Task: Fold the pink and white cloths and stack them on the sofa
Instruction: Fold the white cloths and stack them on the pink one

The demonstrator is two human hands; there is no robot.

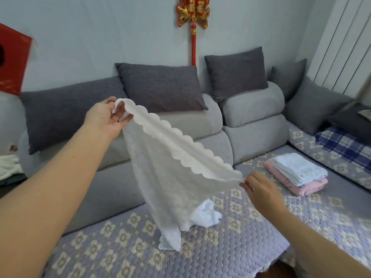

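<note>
A white cloth [170, 171] with a scalloped edge hangs in the air above the sofa seat [112, 249]. My left hand [106, 117] pinches its upper left corner, raised high. My right hand [259, 187] pinches the opposite corner, lower and to the right. The cloth's bottom tip touches the seat. Behind it lies another crumpled white cloth [204, 215]. At the right, a stack of folded cloths sits on the seat: white ones [299, 169] on top of pink ones [309, 186].
Dark grey cushions [160, 87] lean along the grey backrest. A blue plaid cloth [341, 145] lies on the far right seat. A white bundle [9, 165] sits at the left edge. A red ornament [193, 15] hangs on the wall.
</note>
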